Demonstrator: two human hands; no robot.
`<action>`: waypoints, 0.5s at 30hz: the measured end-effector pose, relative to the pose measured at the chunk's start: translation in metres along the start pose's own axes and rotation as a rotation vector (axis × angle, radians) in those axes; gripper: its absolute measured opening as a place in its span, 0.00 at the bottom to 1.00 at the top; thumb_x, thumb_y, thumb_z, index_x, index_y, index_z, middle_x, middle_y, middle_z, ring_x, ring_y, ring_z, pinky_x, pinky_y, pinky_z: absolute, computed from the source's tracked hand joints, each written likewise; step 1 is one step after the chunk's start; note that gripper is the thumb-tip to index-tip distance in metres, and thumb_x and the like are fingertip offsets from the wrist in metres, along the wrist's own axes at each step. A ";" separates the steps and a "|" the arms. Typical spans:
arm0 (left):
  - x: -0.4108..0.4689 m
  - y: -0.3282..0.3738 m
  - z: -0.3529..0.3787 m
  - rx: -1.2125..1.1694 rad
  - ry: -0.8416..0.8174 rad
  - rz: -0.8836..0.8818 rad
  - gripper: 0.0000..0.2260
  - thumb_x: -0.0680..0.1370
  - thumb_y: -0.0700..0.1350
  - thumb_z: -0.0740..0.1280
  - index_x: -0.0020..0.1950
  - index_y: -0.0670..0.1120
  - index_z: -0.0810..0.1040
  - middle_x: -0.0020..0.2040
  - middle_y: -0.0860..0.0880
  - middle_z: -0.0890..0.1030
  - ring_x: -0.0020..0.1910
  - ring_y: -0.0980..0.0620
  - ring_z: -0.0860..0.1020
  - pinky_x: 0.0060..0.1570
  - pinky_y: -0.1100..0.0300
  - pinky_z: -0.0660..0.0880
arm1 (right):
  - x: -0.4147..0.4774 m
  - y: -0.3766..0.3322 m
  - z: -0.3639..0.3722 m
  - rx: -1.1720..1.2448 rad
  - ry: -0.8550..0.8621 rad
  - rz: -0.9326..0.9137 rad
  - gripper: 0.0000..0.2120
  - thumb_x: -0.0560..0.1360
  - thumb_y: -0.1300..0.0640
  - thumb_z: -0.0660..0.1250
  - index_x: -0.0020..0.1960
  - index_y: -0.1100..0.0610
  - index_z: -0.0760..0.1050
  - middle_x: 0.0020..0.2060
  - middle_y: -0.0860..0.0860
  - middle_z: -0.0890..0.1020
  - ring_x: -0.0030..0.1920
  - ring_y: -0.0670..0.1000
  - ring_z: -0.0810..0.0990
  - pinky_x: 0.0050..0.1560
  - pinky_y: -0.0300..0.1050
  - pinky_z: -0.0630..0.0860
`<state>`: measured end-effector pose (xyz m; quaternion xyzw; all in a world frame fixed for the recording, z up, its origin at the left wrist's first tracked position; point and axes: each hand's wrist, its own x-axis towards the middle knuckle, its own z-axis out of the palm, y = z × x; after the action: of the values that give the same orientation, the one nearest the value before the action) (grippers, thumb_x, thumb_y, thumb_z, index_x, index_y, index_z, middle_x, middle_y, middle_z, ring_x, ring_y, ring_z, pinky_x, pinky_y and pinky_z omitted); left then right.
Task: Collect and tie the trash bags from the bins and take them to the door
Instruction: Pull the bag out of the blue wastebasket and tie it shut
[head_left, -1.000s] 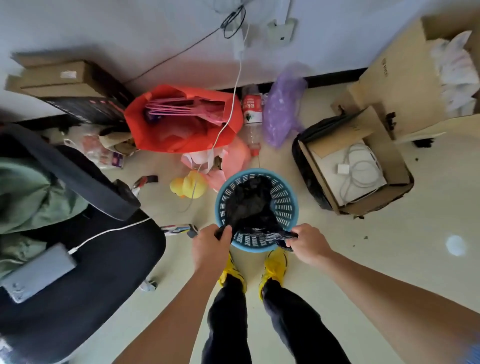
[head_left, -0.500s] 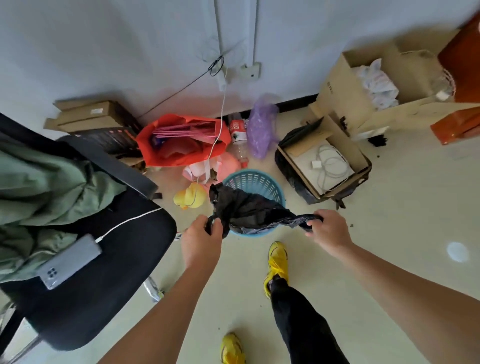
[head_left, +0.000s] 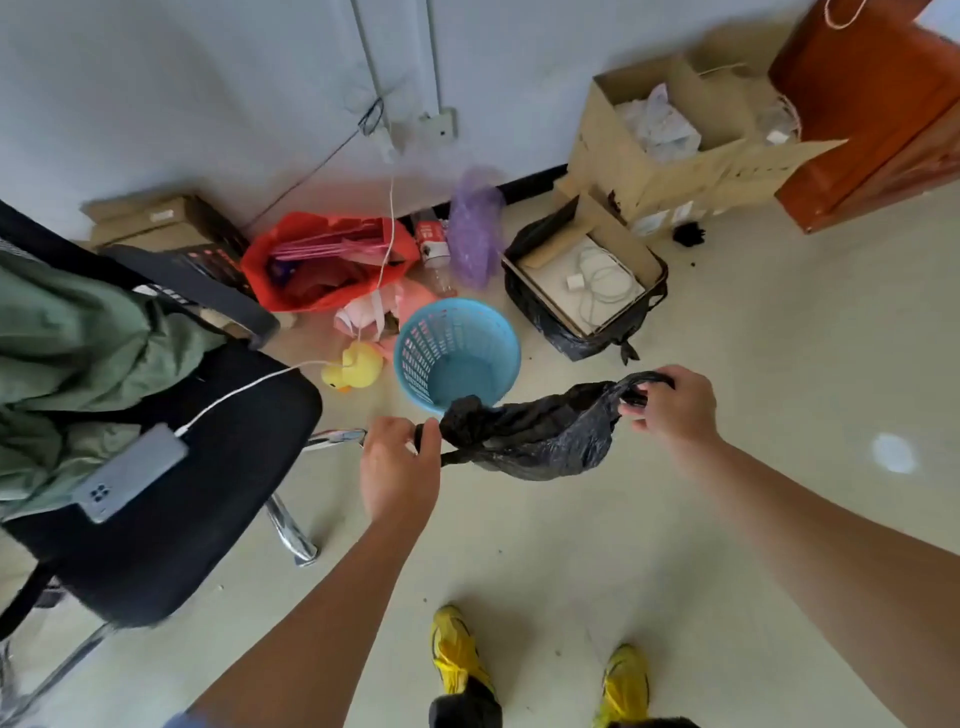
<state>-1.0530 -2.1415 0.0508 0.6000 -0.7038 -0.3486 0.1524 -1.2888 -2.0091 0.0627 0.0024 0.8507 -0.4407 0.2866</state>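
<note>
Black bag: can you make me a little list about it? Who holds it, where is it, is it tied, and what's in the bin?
bag: black, out of the bin, hanging stretched between two hands
left hand: grips one end
right hand: grips the other end, fingers curled round it
tied: no knot seen yet
bin: blue, upright, nothing inside
next to bin: yellow duck, on its left

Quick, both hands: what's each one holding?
Left hand: closed on one end of the black trash bag.
Right hand: closed on the bag's other end.
</note>
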 end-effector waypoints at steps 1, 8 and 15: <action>-0.006 -0.008 0.016 0.008 -0.001 -0.004 0.14 0.77 0.49 0.66 0.39 0.40 0.75 0.44 0.49 0.74 0.43 0.47 0.73 0.43 0.59 0.65 | 0.007 0.016 -0.002 -0.001 -0.016 0.024 0.09 0.78 0.68 0.56 0.44 0.64 0.73 0.42 0.61 0.80 0.36 0.59 0.84 0.41 0.55 0.81; -0.036 -0.083 0.159 0.023 -0.057 -0.126 0.09 0.77 0.49 0.66 0.42 0.44 0.74 0.48 0.47 0.78 0.46 0.50 0.72 0.46 0.59 0.65 | 0.075 0.175 0.007 -0.032 -0.045 0.115 0.11 0.78 0.68 0.55 0.44 0.62 0.74 0.40 0.60 0.81 0.36 0.55 0.85 0.33 0.46 0.79; -0.002 -0.167 0.274 -0.197 -0.106 -0.131 0.17 0.80 0.51 0.59 0.39 0.40 0.75 0.40 0.47 0.76 0.41 0.49 0.72 0.43 0.56 0.68 | 0.147 0.312 0.051 0.145 0.058 0.181 0.09 0.78 0.68 0.57 0.47 0.63 0.75 0.42 0.58 0.80 0.35 0.56 0.84 0.30 0.44 0.76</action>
<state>-1.1028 -2.0618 -0.2562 0.6074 -0.6327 -0.4563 0.1501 -1.3070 -1.8934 -0.2657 0.1128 0.8209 -0.4729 0.2997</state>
